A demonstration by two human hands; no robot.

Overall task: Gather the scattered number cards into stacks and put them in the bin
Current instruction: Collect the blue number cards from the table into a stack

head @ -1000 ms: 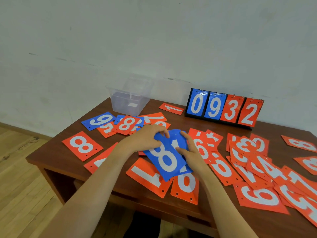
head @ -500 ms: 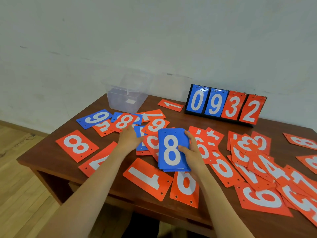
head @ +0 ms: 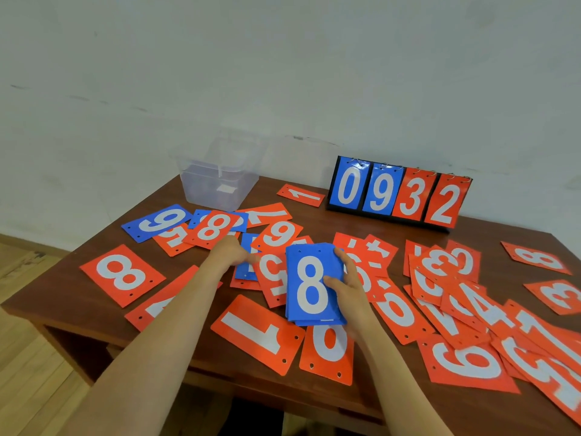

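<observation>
My right hand holds a stack of blue cards upright above the table, an 8 on its front. My left hand reaches to the left of the stack and pinches the edge of a blue card that lies partly under red cards. Another blue card, a 9, lies at the far left. Many red number cards are scattered around, such as an 8 and a 1. The clear plastic bin stands at the table's far left corner.
A flip scoreboard reading 0932 stands at the back by the wall. The brown table ends close on the left and front, with wooden floor beyond. Red cards lie thickly overlapped on the right side.
My left hand let go of the blue stack and moved left onto a blue card on the table. My right hand turned the stack upright and keeps holding it.
</observation>
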